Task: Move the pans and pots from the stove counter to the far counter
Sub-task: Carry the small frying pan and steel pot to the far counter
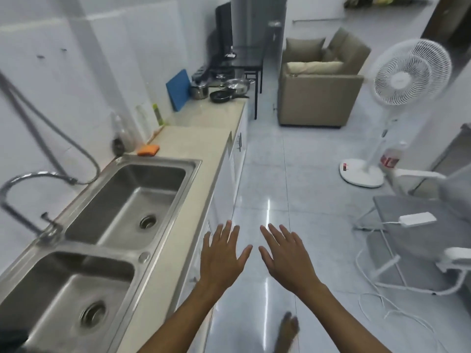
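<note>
At the far end of the beige counter [204,123] stand a black frying pan [222,96], a steel pot [199,90] and a wide steel pan with a lid [237,85], close together. My left hand [221,256] and my right hand [285,258] hover side by side over the floor beside the counter's front edge, palms down, fingers spread, holding nothing. Both hands are far from the cookware.
A double steel sink [107,225] with a tap [28,194] fills the near counter. A blue cutting board [178,89] leans on the wall, an orange sponge [148,150] lies by the sink. A standing fan [397,103], armchair [318,98], white chair [420,238] and cables border the tiled floor.
</note>
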The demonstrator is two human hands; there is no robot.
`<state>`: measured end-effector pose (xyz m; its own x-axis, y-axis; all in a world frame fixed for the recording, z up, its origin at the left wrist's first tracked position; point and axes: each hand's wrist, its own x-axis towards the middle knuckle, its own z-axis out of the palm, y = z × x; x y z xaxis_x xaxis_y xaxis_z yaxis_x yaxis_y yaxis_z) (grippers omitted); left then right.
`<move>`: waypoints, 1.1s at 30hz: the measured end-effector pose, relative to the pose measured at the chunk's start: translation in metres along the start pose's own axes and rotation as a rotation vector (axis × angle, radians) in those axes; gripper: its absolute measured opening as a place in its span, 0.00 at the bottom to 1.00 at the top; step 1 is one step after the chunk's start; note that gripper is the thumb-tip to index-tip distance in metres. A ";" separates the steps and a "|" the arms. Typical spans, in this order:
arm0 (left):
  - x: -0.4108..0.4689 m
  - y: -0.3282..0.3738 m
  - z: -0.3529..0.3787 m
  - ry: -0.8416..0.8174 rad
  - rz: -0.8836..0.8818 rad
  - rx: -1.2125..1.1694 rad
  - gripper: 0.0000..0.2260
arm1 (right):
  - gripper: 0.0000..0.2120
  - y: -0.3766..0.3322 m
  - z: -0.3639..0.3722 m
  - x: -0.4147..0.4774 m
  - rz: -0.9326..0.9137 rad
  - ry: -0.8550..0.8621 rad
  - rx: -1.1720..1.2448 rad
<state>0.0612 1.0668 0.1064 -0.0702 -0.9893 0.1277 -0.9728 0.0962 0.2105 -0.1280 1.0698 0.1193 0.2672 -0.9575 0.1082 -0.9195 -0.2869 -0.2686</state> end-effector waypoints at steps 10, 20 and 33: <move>0.302 0.022 0.015 -0.016 -0.165 0.003 0.37 | 0.28 0.132 -0.028 0.297 -0.120 -0.050 -0.024; 0.565 0.016 0.046 0.031 -0.215 -0.040 0.35 | 0.27 0.223 -0.015 0.555 -0.193 -0.072 -0.006; 0.946 0.000 0.111 -0.053 -0.239 -0.156 0.36 | 0.26 0.344 -0.005 0.898 -0.084 -0.060 0.044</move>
<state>-0.0299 0.1184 0.1195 0.1413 -0.9899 0.0065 -0.9180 -0.1286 0.3752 -0.2062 0.1115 0.1283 0.3605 -0.9297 0.0751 -0.8800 -0.3657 -0.3029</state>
